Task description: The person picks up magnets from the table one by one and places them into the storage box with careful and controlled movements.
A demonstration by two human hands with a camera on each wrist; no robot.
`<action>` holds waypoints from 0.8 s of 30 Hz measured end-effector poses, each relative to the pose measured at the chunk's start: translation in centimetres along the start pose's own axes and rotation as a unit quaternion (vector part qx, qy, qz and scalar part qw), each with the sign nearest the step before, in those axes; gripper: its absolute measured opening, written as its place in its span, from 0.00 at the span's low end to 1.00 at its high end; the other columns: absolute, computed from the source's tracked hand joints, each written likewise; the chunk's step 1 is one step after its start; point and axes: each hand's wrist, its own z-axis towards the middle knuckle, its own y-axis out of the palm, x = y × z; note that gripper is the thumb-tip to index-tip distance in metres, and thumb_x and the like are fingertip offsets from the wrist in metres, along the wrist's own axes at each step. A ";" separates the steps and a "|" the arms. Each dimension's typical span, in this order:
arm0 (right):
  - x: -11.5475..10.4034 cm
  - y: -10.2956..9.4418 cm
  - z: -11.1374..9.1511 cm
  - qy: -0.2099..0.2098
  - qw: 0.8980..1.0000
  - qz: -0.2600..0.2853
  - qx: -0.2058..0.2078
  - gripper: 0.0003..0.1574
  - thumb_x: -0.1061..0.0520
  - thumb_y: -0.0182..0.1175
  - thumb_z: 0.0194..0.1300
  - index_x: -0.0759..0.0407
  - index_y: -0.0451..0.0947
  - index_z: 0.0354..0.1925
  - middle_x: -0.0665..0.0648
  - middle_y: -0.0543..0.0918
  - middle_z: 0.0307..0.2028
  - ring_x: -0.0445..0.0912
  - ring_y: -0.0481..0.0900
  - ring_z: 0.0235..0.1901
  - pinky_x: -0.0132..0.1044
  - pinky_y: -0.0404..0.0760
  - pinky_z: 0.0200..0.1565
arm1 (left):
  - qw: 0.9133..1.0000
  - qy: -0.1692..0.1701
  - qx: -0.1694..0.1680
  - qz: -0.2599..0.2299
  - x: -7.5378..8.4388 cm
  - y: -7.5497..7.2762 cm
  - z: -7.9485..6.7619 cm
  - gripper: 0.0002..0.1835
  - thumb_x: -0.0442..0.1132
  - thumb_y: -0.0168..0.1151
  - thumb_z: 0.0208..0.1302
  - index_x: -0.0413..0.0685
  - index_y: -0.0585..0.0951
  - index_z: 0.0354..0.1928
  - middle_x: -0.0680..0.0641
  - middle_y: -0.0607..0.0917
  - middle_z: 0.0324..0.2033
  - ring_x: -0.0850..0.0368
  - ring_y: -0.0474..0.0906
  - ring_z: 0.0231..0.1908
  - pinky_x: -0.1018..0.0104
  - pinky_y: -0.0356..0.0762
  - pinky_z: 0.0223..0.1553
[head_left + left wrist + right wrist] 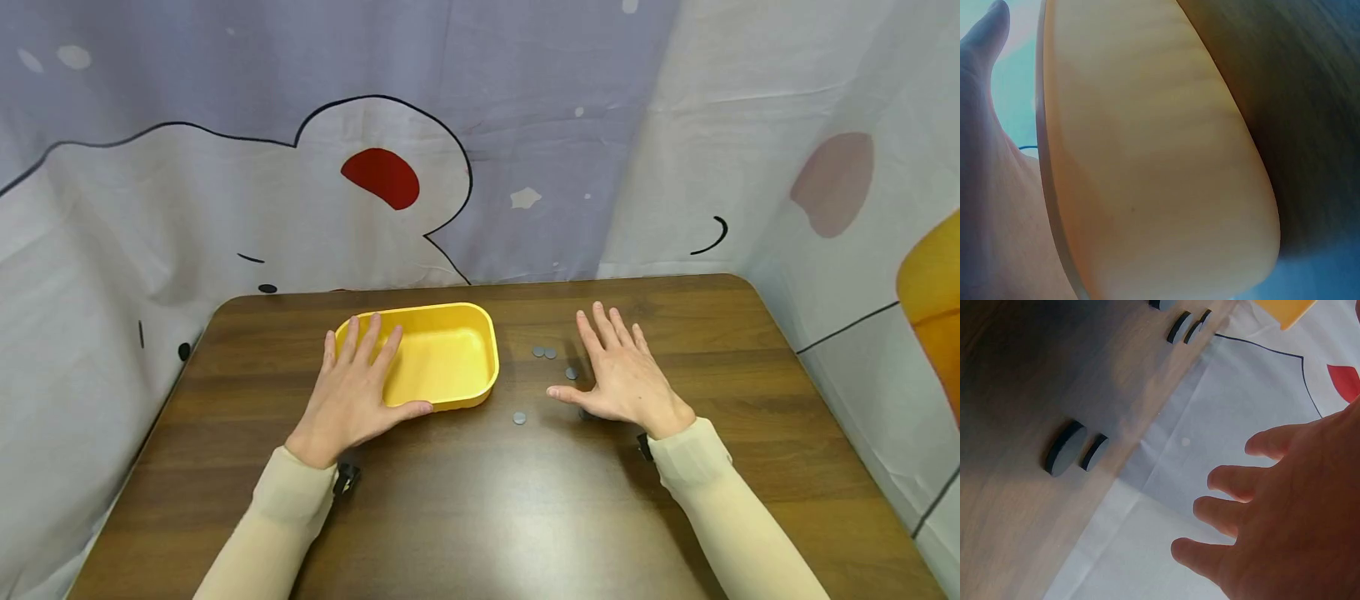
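A shallow yellow plastic box point(442, 367) with rounded corners stands on the table towards the back left. My left hand point(348, 400) is spread flat over its left end, fingers straight and apart, holding nothing. Seen from the left wrist, the box's outer wall point(1160, 156) fills the middle, with the hand point(997, 187) along the left edge. On the right, my right hand point(626, 379) hovers palm down with fingers spread above several small grey discs. One disc point(520, 418) lies nearest the box, another point(572, 373) by the right fingers. From the right wrist, a disc point(1066, 450) shows its dark edge.
The brown wooden table point(465, 500) has rounded back corners. A printed curtain point(525, 150) hangs right behind it and along both sides. Two more discs point(544, 352) lie side by side towards the back, right of the box.
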 end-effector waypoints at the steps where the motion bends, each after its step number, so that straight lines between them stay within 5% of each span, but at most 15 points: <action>1: 0.0 0.0 0.0 -0.001 1.000 0.000 0.000 0.80 0.09 0.52 0.54 0.56 0.41 0.84 0.66 0.42 0.83 0.65 0.41 0.82 0.70 0.46 0.77 | 1.000 -0.001 -0.001 0.000 0.0 0.0 0.0 0.65 0.88 0.50 0.52 0.52 0.55 0.83 0.37 0.51 0.82 0.29 0.43 0.81 0.25 0.38 0.76; 14: -0.3 -0.2 0.0 -0.010 1.000 0.006 0.000 0.79 0.10 0.53 0.55 0.57 0.42 0.84 0.67 0.43 0.83 0.65 0.42 0.82 0.67 0.48 0.78 | 1.000 -0.009 -0.015 -0.014 -0.5 -0.8 -0.1 0.64 0.87 0.50 0.54 0.54 0.52 0.83 0.38 0.50 0.82 0.31 0.41 0.81 0.28 0.38 0.78; 24: -1.2 -0.3 0.0 -0.086 0.995 0.043 0.023 0.67 0.19 0.59 0.61 0.62 0.59 0.79 0.67 0.58 0.79 0.64 0.57 0.79 0.60 0.60 0.77 | 0.989 -0.069 0.015 -0.128 -4.5 -1.8 -0.1 0.48 0.67 0.53 0.73 0.38 0.57 0.80 0.32 0.60 0.78 0.30 0.58 0.76 0.31 0.57 0.74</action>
